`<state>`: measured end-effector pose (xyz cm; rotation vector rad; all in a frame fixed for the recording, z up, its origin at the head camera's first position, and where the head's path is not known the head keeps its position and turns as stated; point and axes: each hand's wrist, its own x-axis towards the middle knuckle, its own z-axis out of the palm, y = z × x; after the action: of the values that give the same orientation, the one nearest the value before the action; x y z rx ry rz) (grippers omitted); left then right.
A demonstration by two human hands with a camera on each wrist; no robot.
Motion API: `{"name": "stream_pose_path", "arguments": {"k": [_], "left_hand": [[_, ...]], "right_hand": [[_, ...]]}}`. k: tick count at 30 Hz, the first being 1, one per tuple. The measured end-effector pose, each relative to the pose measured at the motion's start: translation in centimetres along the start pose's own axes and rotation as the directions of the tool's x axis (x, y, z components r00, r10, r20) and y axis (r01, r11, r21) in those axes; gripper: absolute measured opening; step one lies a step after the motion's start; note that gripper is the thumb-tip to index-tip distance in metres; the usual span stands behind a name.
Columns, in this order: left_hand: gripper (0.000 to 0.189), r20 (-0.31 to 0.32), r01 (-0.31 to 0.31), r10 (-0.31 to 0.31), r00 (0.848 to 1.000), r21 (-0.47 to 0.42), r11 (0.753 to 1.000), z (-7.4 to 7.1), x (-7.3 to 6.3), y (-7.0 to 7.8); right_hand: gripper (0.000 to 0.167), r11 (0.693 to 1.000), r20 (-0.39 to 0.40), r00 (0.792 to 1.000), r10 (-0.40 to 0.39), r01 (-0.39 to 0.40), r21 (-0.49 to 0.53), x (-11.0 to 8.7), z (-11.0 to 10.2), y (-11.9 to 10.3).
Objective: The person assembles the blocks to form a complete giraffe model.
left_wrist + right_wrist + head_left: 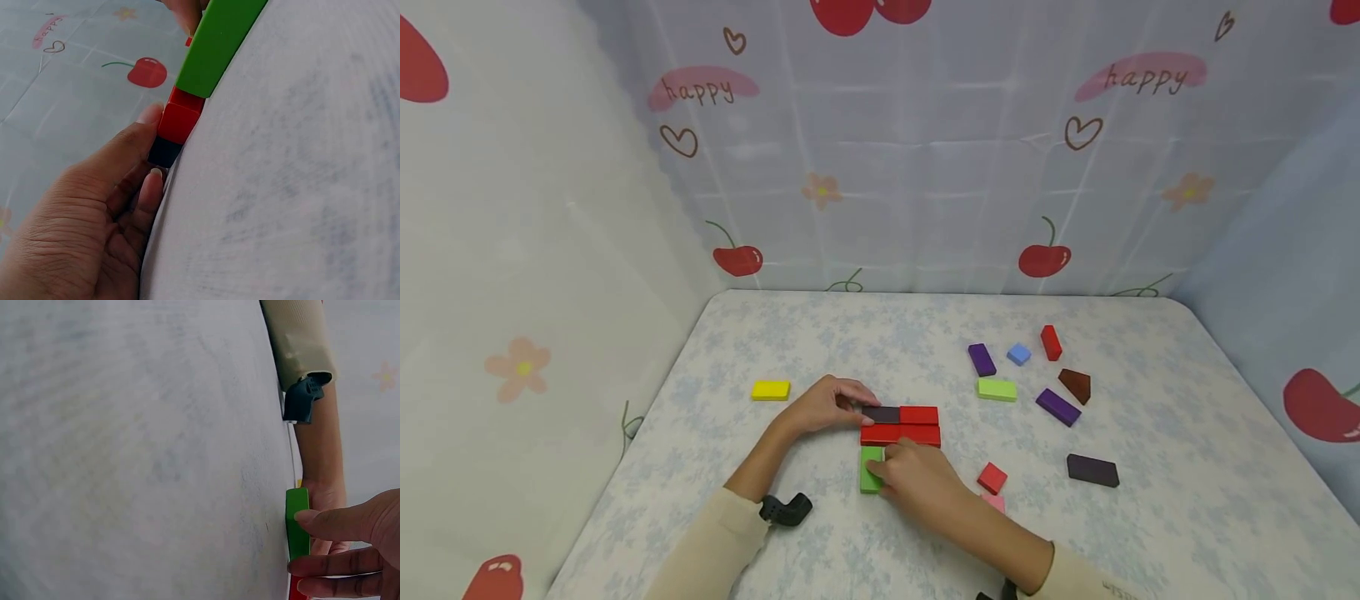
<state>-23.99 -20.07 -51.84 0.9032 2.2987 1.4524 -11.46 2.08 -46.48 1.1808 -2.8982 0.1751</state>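
Note:
A black block [881, 414] and a red block [919, 414] lie end to end, with longer-looking red blocks [880, 434] in a row against their near side. My left hand [829, 406] is at the left end, its thumb and fingertips holding the black block about its edges. A green block [869, 479] lies crosswise below the left end of the red row. My right hand [921, 477] pinches the green block, thumb on it and other fingers by the red row. In the right wrist view the thumb [309, 517] presses the green block [297, 534].
A yellow block [771, 390] lies to the left. On the right are purple blocks [1057, 407], a light green block [997, 389], a brown piece [1076, 385], a black block [1092, 471] and a small red block [992, 477]. A pink piece [995, 502] is partly behind the right forearm.

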Motion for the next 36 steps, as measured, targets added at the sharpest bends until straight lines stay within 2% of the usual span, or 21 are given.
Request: {"name": "stream_pose_path", "arguments": {"k": [4,11,16,19,22,26,32,36], "left_hand": [[0.027,0.001,-0.003,0.003,1.0,-0.011,1.0,0.0,-0.1,0.6],[0.028,-0.008,-0.001,0.001,1.0,-0.014,1.0,0.2,0.0,-0.6],[0.027,-0.014,-0.001,0.001,1.0,-0.016,1.0,0.1,0.0,-0.7],[0.027,-0.016,0.001,-0.002,1.0,-0.012,1.0,0.1,-0.1,-0.2],[0.027,-0.008,-0.008,0.007,1.0,-0.019,1.0,0.0,-0.3,1.0],[0.026,0.004,-0.019,0.019,1.0,-0.034,0.999,-0.2,-0.7,2.6],[0.027,0.015,-0.022,0.022,1.0,-0.036,0.999,-0.3,-0.7,2.9],[0.027,0.014,-0.023,0.023,1.0,-0.036,0.999,-0.3,-0.7,2.9]], "right_hand": [[0.034,1.0,-0.005,1.0,0.005,-0.005,-0.012,0.3,0.1,-0.2],[0.037,0.999,0.004,0.999,0.037,-0.037,-0.001,0.5,0.3,-0.2],[0.038,0.999,0.011,0.999,0.049,-0.049,0.01,0.6,0.4,-0.1],[0.039,0.998,0.025,0.998,0.058,-0.059,0.024,0.6,0.3,0.0],[0.041,0.998,0.04,0.998,0.055,-0.057,0.041,0.5,0.1,0.1],[0.05,0.997,0.048,0.999,0.027,-0.03,0.067,-0.1,-0.1,0.5],[0.051,0.987,0.014,1.0,0.007,-0.009,0.161,-2.1,-1.0,1.9],[0.045,0.977,-0.01,0.998,0.055,-0.052,0.207,-3.6,-2.3,3.2]]}}
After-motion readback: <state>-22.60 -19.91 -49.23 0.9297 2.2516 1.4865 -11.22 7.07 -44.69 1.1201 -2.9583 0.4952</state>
